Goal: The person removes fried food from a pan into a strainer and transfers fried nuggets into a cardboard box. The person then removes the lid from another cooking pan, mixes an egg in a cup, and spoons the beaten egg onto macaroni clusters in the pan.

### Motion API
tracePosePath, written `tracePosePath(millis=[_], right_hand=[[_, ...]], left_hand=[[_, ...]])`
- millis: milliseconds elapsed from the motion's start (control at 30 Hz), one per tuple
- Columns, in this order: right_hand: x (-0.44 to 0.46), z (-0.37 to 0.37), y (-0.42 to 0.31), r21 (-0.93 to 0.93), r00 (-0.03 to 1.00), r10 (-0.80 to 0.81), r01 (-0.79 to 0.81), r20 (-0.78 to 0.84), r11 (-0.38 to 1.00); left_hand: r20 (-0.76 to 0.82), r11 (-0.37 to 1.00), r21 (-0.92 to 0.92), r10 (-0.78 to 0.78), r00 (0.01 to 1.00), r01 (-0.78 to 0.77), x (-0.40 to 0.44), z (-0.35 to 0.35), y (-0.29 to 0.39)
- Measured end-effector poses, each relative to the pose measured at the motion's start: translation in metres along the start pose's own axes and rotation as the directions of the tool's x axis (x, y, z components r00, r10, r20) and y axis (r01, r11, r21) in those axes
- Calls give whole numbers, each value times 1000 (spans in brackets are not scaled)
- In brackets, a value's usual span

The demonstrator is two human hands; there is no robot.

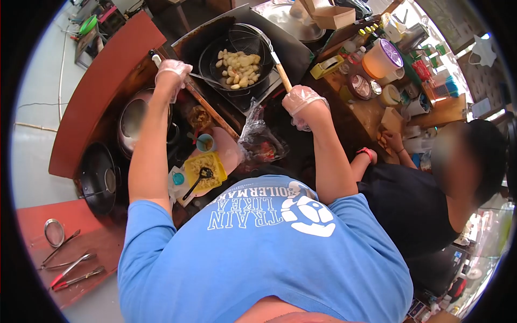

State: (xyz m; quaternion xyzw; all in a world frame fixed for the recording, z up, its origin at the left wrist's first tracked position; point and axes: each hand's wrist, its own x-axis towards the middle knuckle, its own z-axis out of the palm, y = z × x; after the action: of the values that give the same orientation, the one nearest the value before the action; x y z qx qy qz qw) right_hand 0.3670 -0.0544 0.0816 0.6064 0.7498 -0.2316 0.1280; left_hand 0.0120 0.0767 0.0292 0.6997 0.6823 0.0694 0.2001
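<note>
Wok (208,56): centre of my clock; I see open room over its rim at 6, between my left grip (175,75) and right grip (305,106).
Strainer (246,40): covers 12 to 1; its handle bars the way round to my right grip at 4.
Utensil (202,79): crosses the rim at 8.
Metal panel (293,46): walls off 2.
Bottles (356,55): crowd the desk (353,110) at 3.
Co-worker (409,210): hems my right elbow at 4.
Plastic bag (257,129): obstructs 5 to 6.
Pot (134,118): sits below my left forearm, 8.
</note>
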Motion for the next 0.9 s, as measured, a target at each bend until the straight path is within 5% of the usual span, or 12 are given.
tracePosePath(millis=[33,67,133,233,300,433,500,633,733,867,900], right_hand=[[-1,-2,0,263,987,135,-154,90,952],[0,2,4,264,986,139,-158,90,951],[7,13,16,246,993,100,-112,62,963],[11,19,27,120,999,37,-36,-9,992],[5,11,27,-48,998,-60,60,-6,997],[-3,3,26,-215,983,-181,175,-12,961],[-2,6,25,-162,989,-140,131,-43,978],[-11,1,17,-102,994,-108,104,-29,989],[-8,5,14,24,997,-10,12,-83,1000],[-12,5,12,-84,997,-82,81,-7,993],[-11,7,12,107,999,13,-10,-32,994]], left_hand=[[-35,871,-479,-146,989,111,-8,18,-4],[7,517,-841,-288,958,162,-15,34,-8],[-33,519,-848,-248,968,104,-37,51,12],[-95,648,-759,-199,975,58,-72,35,39],[-453,957,-186,118,884,-224,-85,18,47],[-514,910,178,411,753,-375,-83,-8,48],[-405,739,453,669,623,-499,-66,-7,43],[-210,607,618,740,639,-500,-36,11,38],[-104,525,576,807,581,-626,-36,8,42],[-6,478,536,826,563,-696,-41,-17,46],[-10,463,524,843,538,-715,-39,-23,47]])
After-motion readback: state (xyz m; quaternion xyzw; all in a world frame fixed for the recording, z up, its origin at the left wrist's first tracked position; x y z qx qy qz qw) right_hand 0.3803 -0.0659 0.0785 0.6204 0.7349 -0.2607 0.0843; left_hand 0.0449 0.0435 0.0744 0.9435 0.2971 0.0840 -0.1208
